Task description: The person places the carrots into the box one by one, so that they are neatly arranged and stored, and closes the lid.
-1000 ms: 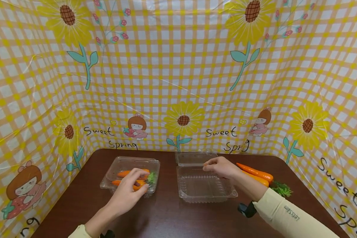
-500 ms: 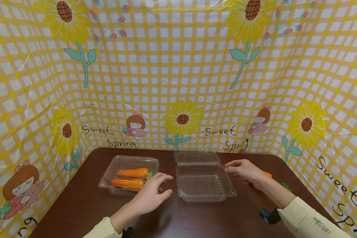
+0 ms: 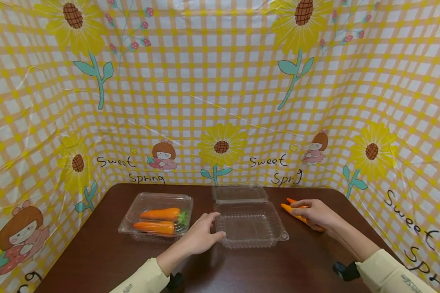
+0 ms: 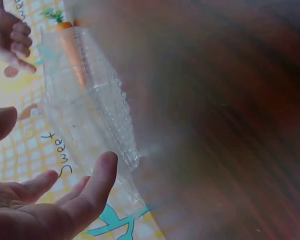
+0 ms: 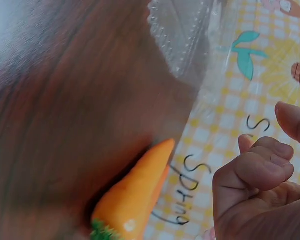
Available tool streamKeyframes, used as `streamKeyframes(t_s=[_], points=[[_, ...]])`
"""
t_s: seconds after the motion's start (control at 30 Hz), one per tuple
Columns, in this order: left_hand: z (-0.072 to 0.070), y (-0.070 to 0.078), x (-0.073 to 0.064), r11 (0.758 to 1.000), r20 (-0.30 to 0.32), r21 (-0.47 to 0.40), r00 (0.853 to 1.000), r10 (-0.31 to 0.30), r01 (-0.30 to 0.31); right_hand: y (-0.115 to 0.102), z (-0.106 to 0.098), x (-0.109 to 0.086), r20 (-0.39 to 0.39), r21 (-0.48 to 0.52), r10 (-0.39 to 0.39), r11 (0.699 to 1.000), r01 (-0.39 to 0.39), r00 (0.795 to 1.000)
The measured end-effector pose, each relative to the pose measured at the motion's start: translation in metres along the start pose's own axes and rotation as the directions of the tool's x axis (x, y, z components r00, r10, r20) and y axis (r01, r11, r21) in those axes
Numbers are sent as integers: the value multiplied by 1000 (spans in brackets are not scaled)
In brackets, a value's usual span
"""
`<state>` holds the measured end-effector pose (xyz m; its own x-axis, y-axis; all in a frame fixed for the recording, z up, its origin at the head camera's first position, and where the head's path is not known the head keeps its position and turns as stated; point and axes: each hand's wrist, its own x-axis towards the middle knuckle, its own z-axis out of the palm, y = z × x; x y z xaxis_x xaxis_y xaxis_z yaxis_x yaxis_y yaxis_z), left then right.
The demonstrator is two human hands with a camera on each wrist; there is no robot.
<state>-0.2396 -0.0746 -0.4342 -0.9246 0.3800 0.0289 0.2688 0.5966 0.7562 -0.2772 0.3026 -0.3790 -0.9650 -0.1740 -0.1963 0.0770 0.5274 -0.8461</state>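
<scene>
My left hand, fingers parted, hovers at the left rim of an open clear plastic clamshell box. In the left wrist view the left hand holds nothing. My right hand is over two orange carrots on the table, the nearer carrot partly under the fingers and the farther carrot mostly hidden. From the right wrist, loosely curled fingers and a separate thumb show, apart from the carrot, whose green top points away from the box.
A closed clear box stands at the left, with a back carrot and a front carrot inside. The open box's lid leans back toward the checked cloth wall. Everything sits on a dark brown table.
My left hand has moved right, from over the closed box to the open box's left rim. My right hand has gone right, from above the open box to over the loose carrots.
</scene>
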Motion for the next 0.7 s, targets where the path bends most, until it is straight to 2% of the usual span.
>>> streamKeyframes(t_s=[0.17, 0.3, 0.57, 0.7], points=[[6, -3, 7, 999, -7, 17, 1000, -28, 28, 13, -11, -2, 0, 20, 6, 1000, -6, 1000], [11, -7, 10, 998, -17, 30, 999, -49, 50, 21, -17, -5, -11, -24, -4, 1000, 4, 1000], [14, -10, 12, 998, -29, 12, 997, -68, 68, 37, -25, -9, -91, -92, 55, 994, -64, 994], [15, -10, 13, 998, -27, 3, 997, -69, 69, 47, -29, -9, -125, -87, 73, 993, -85, 989]])
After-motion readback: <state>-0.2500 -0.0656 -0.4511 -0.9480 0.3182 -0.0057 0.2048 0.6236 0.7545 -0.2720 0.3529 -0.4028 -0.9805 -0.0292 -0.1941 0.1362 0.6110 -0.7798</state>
